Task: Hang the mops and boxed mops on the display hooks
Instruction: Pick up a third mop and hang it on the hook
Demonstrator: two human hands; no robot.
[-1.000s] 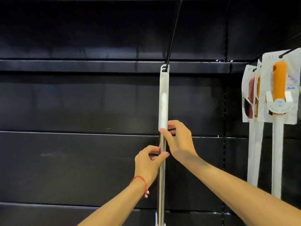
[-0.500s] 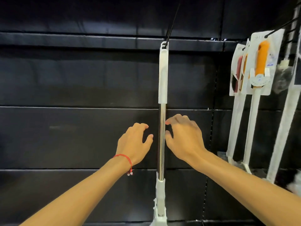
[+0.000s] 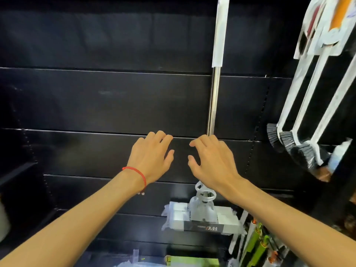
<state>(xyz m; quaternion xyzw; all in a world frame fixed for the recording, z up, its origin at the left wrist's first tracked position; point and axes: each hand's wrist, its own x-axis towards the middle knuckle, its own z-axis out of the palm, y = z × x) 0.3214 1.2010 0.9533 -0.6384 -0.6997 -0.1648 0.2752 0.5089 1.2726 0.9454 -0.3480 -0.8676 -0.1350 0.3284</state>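
A mop (image 3: 214,101) with a white grip and a shiny metal pole hangs straight down in front of the black slat wall; its top runs out of the frame. Its white flat head (image 3: 202,220) hangs low, below my hands. My left hand (image 3: 152,157), with a red cord at the wrist, hovers left of the pole, fingers loosely spread, holding nothing. My right hand (image 3: 210,160) floats in front of the pole's lower part, fingers relaxed, also holding nothing.
Several carded brushes (image 3: 308,105) with white handles and dark bristles hang at the right. Green-and-orange packaged items (image 3: 256,245) stand at the lower right. A green box (image 3: 192,261) and clear plastic lie at the bottom. A black shelf edge (image 3: 17,172) juts in at left.
Both hands let go of the mop pole and drew back and down from it. The view tilted downward, so the mop head and goods below came into sight.
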